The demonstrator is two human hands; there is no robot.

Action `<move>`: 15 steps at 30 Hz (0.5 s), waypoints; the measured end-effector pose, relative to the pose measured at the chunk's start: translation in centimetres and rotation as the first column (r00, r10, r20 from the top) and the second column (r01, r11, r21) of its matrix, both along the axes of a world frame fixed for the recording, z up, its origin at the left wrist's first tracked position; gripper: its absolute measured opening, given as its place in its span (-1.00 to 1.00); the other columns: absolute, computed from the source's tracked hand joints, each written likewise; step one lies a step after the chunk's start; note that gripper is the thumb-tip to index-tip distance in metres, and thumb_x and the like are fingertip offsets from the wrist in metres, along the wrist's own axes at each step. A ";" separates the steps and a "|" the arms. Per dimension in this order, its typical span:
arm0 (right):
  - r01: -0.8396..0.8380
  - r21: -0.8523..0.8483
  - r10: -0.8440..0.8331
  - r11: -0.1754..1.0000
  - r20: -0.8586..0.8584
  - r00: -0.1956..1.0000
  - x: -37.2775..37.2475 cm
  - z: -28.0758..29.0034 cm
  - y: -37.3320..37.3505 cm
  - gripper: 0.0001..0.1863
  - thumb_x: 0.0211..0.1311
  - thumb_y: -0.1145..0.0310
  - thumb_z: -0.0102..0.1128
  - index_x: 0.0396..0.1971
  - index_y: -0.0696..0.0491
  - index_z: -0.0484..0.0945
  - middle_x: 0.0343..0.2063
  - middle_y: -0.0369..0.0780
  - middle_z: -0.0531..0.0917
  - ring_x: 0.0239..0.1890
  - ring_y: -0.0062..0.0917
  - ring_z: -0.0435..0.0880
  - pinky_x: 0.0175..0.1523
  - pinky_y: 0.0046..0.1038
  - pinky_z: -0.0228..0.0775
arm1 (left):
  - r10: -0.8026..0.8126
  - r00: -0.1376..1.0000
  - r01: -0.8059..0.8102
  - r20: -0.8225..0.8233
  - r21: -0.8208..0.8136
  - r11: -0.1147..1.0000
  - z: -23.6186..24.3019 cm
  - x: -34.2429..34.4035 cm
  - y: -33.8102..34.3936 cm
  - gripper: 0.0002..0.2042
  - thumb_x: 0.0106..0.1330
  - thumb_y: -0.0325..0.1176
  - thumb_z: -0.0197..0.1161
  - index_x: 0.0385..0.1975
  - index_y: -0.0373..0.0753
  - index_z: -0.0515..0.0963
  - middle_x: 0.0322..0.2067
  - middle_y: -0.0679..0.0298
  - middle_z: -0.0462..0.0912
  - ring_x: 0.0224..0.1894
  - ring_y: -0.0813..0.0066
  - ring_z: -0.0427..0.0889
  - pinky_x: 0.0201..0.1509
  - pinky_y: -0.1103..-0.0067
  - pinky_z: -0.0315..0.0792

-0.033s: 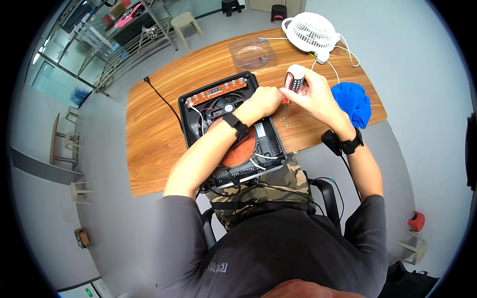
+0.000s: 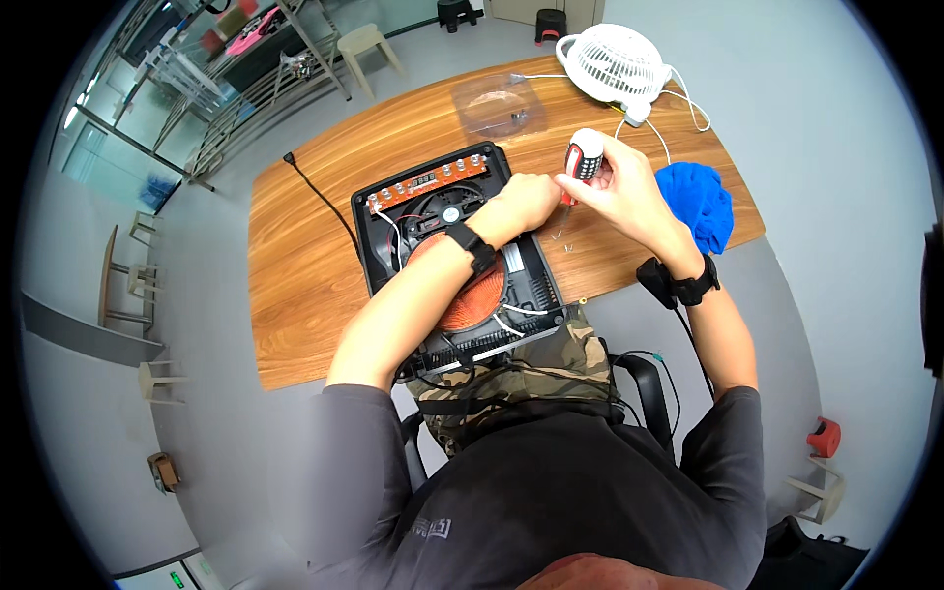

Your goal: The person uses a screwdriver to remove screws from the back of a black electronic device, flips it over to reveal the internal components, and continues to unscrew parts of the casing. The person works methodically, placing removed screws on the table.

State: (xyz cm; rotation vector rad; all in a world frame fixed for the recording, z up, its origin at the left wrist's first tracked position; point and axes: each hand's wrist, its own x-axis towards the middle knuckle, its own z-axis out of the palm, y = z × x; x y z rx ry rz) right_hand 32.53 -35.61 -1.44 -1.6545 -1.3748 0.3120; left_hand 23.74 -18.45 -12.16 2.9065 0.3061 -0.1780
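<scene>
Both hands meet over the far right corner of an opened induction cooker (image 2: 454, 258) that lies flat on the wooden bench (image 2: 295, 285). The right hand (image 2: 615, 192) is closed around a red-and-white screwdriver (image 2: 582, 162), fingers wrapped on its fat handle, with the shaft pointing down toward the cooker's edge. The left hand (image 2: 526, 202) is curled right beside it and resting on the cooker's black frame; whether it pinches a screw or only steadies the housing I cannot tell.

The screwdriver looks light and stiff, and its ribbed handle should give a sure hold; the handle is the place to take it, as the right hand does. The cooker is the heavier piece, rigid in its plastic shell, but with its lid off the copper coil (image 2: 472, 285), the thin white wires and the orange control board (image 2: 428, 180) look delicate, so I would hold it only by the outer frame.

Just beyond the hands, a clear plastic container (image 2: 497, 103) sits on the bench, and a white desk fan (image 2: 615, 61) stands at the far edge with its cord trailing. A crumpled blue cloth (image 2: 700, 202) lies to the right of the right hand, near the wrist. A black cable (image 2: 320, 197) runs off the bench's left side.
</scene>
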 end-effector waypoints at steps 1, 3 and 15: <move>0.025 0.004 -0.025 1.000 0.014 1.000 0.4 -0.4 -0.3 -0.56 0.20 0.18 0.53 -0.07 0.15 0.62 -0.40 -0.24 0.62 -0.45 -0.60 0.51 -0.31 -0.49 0.44 | -0.015 1.000 0.015 -0.011 -0.013 1.000 0.0 0.5 -0.5 -0.78 0.39 -0.34 0.18 -0.17 -0.28 0.73 -0.14 -0.03 0.78 -0.03 0.01 0.78 0.04 0.23 0.65; 0.042 0.031 -0.043 0.999 0.044 0.998 0.7 -0.6 -0.7 -0.62 0.21 0.27 0.54 -0.11 0.16 0.61 -0.41 -0.34 0.60 -0.45 -0.73 0.45 -0.35 -0.58 0.37 | -0.041 0.999 0.041 0.010 -0.023 0.999 -0.2 1.0 -1.0 -0.78 0.40 -0.34 0.17 -0.17 -0.29 0.72 -0.13 -0.03 0.78 -0.03 0.01 0.77 0.04 0.23 0.65; 0.045 0.113 -0.045 0.993 -0.010 0.999 0.1 -1.5 0.0 -0.77 0.24 0.42 0.50 -0.23 0.12 0.60 -0.44 -0.44 0.58 -0.46 -0.83 0.39 -0.36 -0.67 0.30 | 0.105 0.985 -0.075 0.137 -0.211 0.975 -2.2 0.9 -1.2 -0.75 0.41 -0.29 0.17 -0.15 -0.28 0.73 -0.15 -0.08 0.78 -0.05 -0.03 0.78 0.02 0.18 0.65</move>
